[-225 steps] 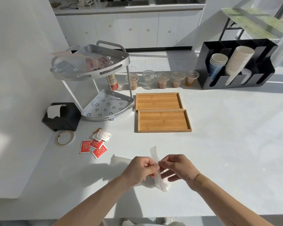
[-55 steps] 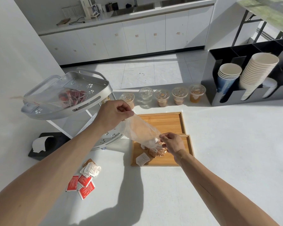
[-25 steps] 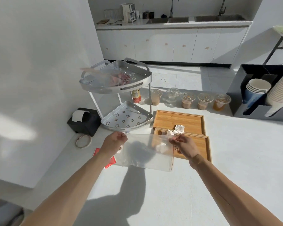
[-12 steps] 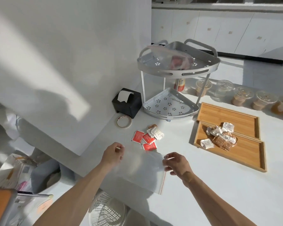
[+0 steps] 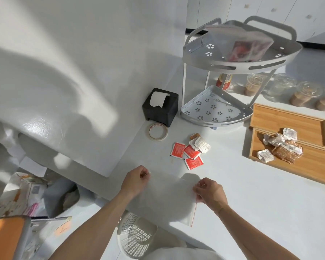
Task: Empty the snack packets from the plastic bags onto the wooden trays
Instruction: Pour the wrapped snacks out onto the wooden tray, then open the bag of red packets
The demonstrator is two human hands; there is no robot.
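An empty clear plastic bag [image 5: 169, 197] is stretched between my hands above the near left edge of the counter. My left hand [image 5: 136, 182] pinches its left side and my right hand [image 5: 209, 193] pinches its right side by the red seal strip. A heap of snack packets [image 5: 281, 147] lies on the near wooden tray [image 5: 308, 168]. The far wooden tray [image 5: 287, 121] holds nothing. Another plastic bag with red packets [image 5: 246, 45] rests on the top tier of the metal rack [image 5: 233, 62].
Red and white sachets [image 5: 190, 152] lie loose on the counter with a tape roll [image 5: 158, 131] and a black tissue box [image 5: 160, 106]. Lidded cups [image 5: 300, 94] line the back. A white perforated bin [image 5: 136, 235] stands on the floor below the counter edge.
I emptied the bag onto the near tray, then carried the empty bag left and toward me to the counter's edge. My view has swung left and down.
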